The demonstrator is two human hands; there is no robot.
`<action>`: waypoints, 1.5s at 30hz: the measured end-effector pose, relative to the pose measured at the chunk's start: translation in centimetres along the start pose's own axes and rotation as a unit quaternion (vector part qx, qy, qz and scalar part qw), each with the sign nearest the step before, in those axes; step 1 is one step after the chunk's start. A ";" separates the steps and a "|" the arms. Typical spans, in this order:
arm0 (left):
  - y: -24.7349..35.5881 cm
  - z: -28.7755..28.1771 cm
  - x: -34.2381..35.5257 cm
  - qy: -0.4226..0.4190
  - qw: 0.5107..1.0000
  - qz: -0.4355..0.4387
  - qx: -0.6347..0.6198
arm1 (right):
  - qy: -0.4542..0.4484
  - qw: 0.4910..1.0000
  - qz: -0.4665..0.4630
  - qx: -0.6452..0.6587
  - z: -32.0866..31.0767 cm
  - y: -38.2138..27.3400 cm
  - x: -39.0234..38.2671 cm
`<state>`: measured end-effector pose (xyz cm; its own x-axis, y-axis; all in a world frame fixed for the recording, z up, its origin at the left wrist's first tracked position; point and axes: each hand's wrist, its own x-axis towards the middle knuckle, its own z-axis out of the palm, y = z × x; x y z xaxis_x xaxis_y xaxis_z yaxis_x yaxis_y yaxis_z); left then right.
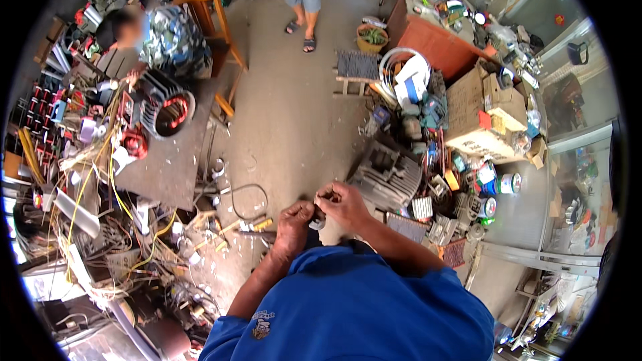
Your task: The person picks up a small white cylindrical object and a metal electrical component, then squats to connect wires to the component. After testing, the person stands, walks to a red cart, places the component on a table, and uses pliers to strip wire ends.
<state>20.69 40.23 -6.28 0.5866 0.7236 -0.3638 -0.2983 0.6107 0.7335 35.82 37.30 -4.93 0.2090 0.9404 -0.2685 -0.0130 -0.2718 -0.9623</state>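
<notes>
Clamping fingers on a small dark part (319, 214) below frame centre, left hand (295, 219) and right hand (342, 206) could drop it, should either slip.

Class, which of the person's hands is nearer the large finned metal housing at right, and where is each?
Right: the right hand is just left of and below the finned housing in the picture; the left hand is farther left, beyond the right one.

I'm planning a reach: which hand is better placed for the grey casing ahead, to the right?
Likely the right hand: it is nearer the casing, with the left hand farther off, to its left.
</notes>
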 end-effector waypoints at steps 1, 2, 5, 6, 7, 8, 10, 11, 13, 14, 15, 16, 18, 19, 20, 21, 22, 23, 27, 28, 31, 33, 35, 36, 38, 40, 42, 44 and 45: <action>0.9 -0.5 0.9 -0.012 1.000 -0.008 -0.024 | -0.005 0.999 0.014 0.036 0.3 -0.4 1.1; 2.1 -0.9 2.3 -0.021 0.999 -0.010 -0.026 | -0.012 0.997 0.028 0.071 0.7 -0.9 2.4; 4.6 -1.9 5.7 -0.025 1.000 -0.007 0.011 | 0.015 0.999 -0.005 0.039 0.9 -2.6 5.4; 5.2 -2.6 6.5 -0.025 0.999 -0.004 0.035 | 0.014 0.999 -0.005 0.039 1.2 -3.0 6.5; 5.9 -3.0 7.6 -0.022 0.997 0.007 0.069 | 0.012 0.999 -0.006 0.037 1.3 -3.7 7.8; 6.6 -3.4 8.8 -0.014 0.996 0.018 0.089 | 0.008 0.999 -0.008 0.033 1.4 -4.4 9.2; 8.0 -4.1 10.6 0.004 0.994 0.029 0.103 | -0.005 0.999 -0.015 0.029 1.7 -4.0 12.0; 8.9 -4.4 11.7 0.013 0.994 0.036 0.106 | -0.012 1.000 -0.019 0.022 1.8 -4.2 13.6; 9.7 -5.6 13.8 0.038 0.995 0.043 0.084 | -0.031 0.999 -0.021 0.015 2.3 -4.7 16.7; 10.3 -5.9 15.0 0.052 0.996 0.049 0.052 | -0.044 0.998 -0.023 0.026 2.4 -4.7 18.5; 10.9 -6.3 16.1 0.068 0.996 0.056 0.021 | -0.057 0.997 -0.024 0.038 2.6 -4.7 20.4; 11.5 -6.6 17.3 0.082 0.995 0.063 -0.010 | -0.069 0.996 -0.024 0.049 2.7 -4.7 22.2; 13.8 -6.9 20.4 0.105 0.991 0.080 -0.025 | -0.104 0.992 -0.019 0.072 2.6 -5.0 26.6; 14.7 -6.9 21.7 0.116 0.989 0.089 -0.011 | -0.122 0.989 -0.013 0.079 2.6 -4.8 28.5; 15.6 -7.0 23.1 0.124 0.987 0.097 0.001 | -0.139 0.987 -0.007 0.084 2.4 -4.6 30.6; 16.1 -7.8 24.2 0.133 0.983 0.113 0.049 | -0.160 0.983 0.004 0.085 2.8 -5.5 32.4; 17.0 -7.9 25.3 0.139 0.975 0.127 0.117 | -0.160 0.986 -0.012 0.054 2.6 -6.8 33.7; 18.2 -7.8 26.8 0.148 0.961 0.143 0.183 | -0.161 0.986 -0.028 0.021 2.3 -8.4 35.3; 23.5 -6.6 30.5 0.169 0.939 0.129 0.272 | -0.187 0.975 -0.046 -0.115 1.7 -13.0 41.4; 24.6 -6.3 32.0 0.159 0.943 0.126 0.265 | -0.190 0.978 -0.064 -0.055 1.5 -13.1 42.7; 26.6 -6.4 36.3 0.119 0.950 0.121 0.261 | -0.174 0.981 -0.078 0.024 0.4 -13.8 46.3; 28.2 -6.4 39.9 0.082 0.953 0.118 0.267 | -0.141 0.986 -0.090 0.014 -0.4 -14.4 49.0; 29.4 -6.9 43.1 0.048 0.959 0.100 0.260 | -0.131 0.990 -0.035 0.050 -1.4 -15.3 51.7; 30.3 -7.3 44.8 0.030 0.960 0.087 0.265 | -0.120 0.990 -0.023 0.067 -1.8 -15.8 53.2; 32.1 -8.2 47.9 0.019 0.963 0.062 0.261 | -0.089 0.986 0.008 0.139 -2.3 -16.4 56.5; 33.9 -9.2 50.9 0.034 0.972 0.058 0.224 | -0.023 0.984 0.026 0.174 -3.4 -18.2 60.2; 35.9 -10.0 54.1 0.053 0.982 0.069 0.165 | 0.029 0.977 0.025 0.209 -5.5 -18.3 64.3; 38.6 -10.7 57.2 0.088 0.982 0.085 0.141 | 0.059 0.989 0.030 0.134 -6.6 -19.3 67.5; 40.0 -10.8 58.8 0.108 0.979 0.088 0.148 | 0.071 0.992 0.036 0.098 -7.1 -19.4 68.8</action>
<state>35.12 110.62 -4.53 0.3628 0.8800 -0.3065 -0.1299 0.3735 0.9185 57.35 105.85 -4.40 0.3359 0.8779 -0.3413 -0.2205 -0.2791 -0.9346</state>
